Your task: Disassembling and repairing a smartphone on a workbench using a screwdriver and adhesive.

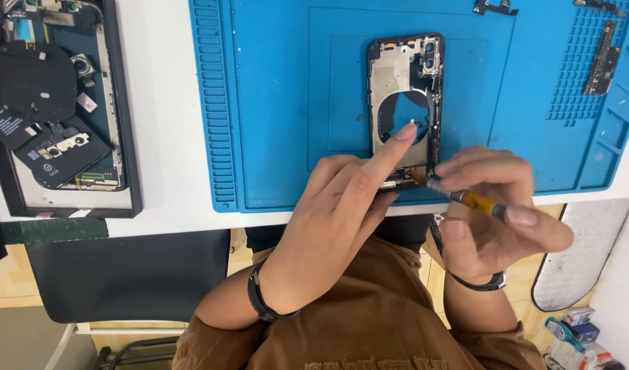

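So the left hand [342, 212] has nothing in it, just its forefinger pinning the gutted phone frame [405, 109] mid-frame on the blue repair mat [273, 103], while the right hand [496, 212] pinches a yellow-handled screwdriver [458, 195] at its bottom edge.

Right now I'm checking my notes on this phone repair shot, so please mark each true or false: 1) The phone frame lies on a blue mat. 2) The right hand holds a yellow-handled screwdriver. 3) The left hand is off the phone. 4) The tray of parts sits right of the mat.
1) True: the phone frame lies on the blue mat.
2) True: the right hand grips the yellow-handled screwdriver, tip at the frame's lower edge.
3) False: the left hand rests on the frame, forefinger stretched over its back.
4) False: the black tray of parts sits left of the mat.
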